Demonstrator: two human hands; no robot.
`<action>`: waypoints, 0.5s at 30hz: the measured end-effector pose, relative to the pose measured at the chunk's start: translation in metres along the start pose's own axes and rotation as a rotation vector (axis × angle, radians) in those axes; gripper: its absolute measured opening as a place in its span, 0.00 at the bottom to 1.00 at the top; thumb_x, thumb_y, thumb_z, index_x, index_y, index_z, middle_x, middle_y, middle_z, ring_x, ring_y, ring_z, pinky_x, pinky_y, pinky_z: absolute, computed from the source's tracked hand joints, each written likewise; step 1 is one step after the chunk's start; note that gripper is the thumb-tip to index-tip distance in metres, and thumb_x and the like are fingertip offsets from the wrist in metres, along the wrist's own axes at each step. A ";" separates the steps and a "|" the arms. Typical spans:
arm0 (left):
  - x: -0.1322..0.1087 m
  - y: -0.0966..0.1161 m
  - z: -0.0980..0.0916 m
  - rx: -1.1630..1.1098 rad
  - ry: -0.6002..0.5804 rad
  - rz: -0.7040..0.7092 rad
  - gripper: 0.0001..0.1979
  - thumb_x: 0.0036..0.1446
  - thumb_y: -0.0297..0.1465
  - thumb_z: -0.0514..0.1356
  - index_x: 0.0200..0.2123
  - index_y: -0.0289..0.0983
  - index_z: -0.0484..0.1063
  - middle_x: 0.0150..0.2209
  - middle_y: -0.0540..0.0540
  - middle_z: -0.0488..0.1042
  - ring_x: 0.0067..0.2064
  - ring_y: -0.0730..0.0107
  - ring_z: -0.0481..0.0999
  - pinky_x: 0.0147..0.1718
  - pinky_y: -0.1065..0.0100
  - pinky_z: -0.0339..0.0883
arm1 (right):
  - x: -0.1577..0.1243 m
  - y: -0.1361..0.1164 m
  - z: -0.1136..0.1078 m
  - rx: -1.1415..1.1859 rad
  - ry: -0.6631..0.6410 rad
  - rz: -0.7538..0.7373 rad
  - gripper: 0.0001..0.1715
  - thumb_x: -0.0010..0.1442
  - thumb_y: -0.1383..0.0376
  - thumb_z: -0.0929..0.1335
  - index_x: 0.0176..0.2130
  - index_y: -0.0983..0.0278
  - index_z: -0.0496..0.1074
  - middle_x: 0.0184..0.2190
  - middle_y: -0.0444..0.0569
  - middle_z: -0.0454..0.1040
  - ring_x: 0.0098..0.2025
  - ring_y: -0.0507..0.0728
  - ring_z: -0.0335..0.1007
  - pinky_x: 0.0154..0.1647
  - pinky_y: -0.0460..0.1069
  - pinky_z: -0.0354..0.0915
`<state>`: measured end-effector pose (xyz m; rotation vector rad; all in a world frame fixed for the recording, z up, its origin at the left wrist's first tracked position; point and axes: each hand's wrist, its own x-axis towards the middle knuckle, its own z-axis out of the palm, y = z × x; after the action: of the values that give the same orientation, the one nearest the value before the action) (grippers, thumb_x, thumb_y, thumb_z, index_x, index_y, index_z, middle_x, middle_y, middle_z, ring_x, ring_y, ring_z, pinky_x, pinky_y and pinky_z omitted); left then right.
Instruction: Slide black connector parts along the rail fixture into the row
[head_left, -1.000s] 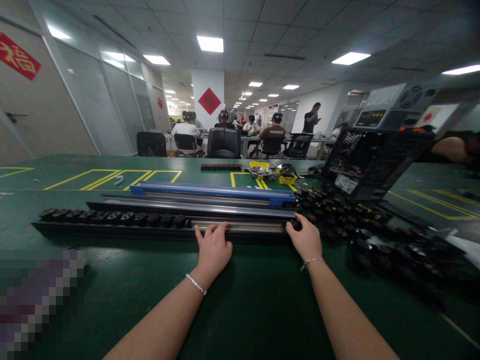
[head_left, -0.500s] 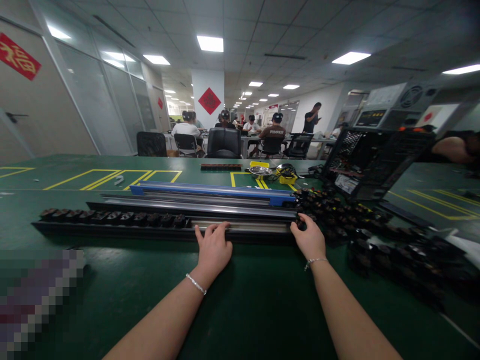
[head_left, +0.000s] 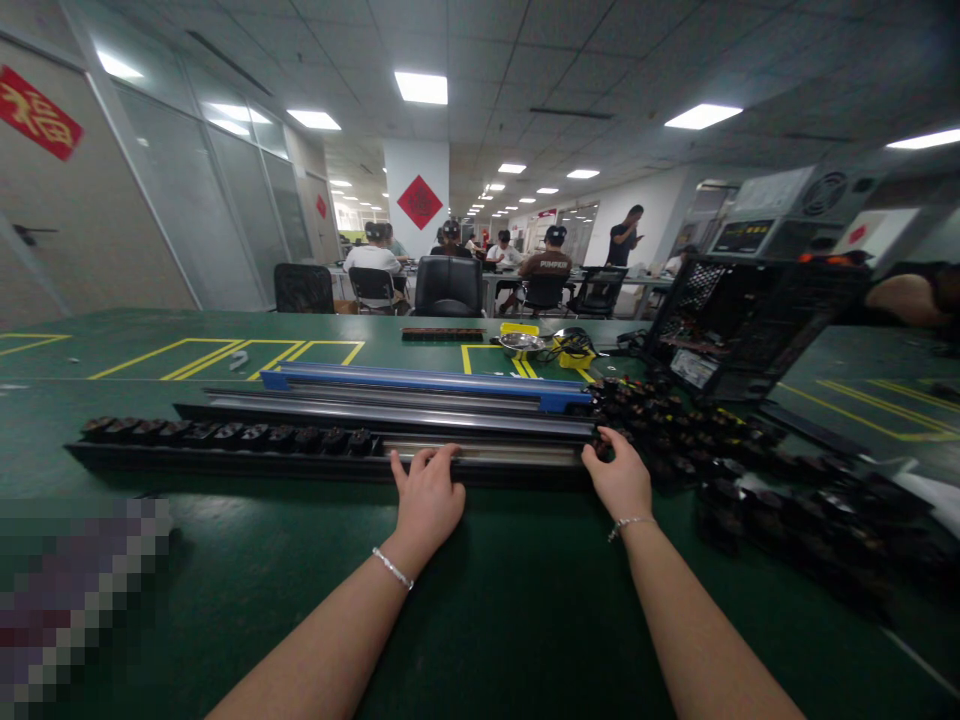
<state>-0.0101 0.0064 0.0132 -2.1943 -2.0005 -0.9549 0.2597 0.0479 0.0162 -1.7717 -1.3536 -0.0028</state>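
Note:
My left hand (head_left: 431, 500) lies with fingers apart over the near edge of a long black rail tray (head_left: 247, 462). Its fingertips touch the tray beside a bare silvery strip. Along the tray's left half stands a row of small black parts (head_left: 229, 434). At the tray's right end my right hand (head_left: 621, 475) is closed, thumb and forefinger curled round a small black part (head_left: 602, 440), mostly hidden by the fingers. Behind lie a second black rail (head_left: 390, 412) and a blue rail (head_left: 420, 380), both roughly parallel to the tray.
A heap of black parts (head_left: 690, 425) spreads to the right, with more (head_left: 795, 520) nearer. An opened computer case (head_left: 739, 330) stands behind the heap. A metal bowl (head_left: 523, 343) and a dark strip (head_left: 442, 335) sit at the back. People sit at a far table.

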 end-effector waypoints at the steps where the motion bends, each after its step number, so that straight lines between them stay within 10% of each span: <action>1: 0.000 0.000 0.000 -0.001 0.002 -0.001 0.25 0.47 0.26 0.52 0.50 0.43 0.65 0.44 0.46 0.74 0.53 0.60 0.65 0.59 0.38 0.28 | 0.000 0.001 0.000 0.001 0.001 0.006 0.27 0.50 0.57 0.63 0.49 0.64 0.70 0.45 0.54 0.73 0.46 0.60 0.68 0.48 0.54 0.63; 15: 0.000 0.000 -0.001 -0.005 -0.008 -0.011 0.24 0.47 0.26 0.52 0.50 0.44 0.65 0.44 0.46 0.74 0.53 0.60 0.64 0.59 0.39 0.27 | 0.003 0.007 -0.001 0.059 0.051 0.044 0.26 0.49 0.58 0.64 0.48 0.63 0.70 0.43 0.52 0.73 0.44 0.59 0.69 0.48 0.54 0.63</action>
<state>-0.0101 0.0058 0.0137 -2.1952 -2.0186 -0.9545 0.2670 0.0494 0.0141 -1.7404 -1.2656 0.0163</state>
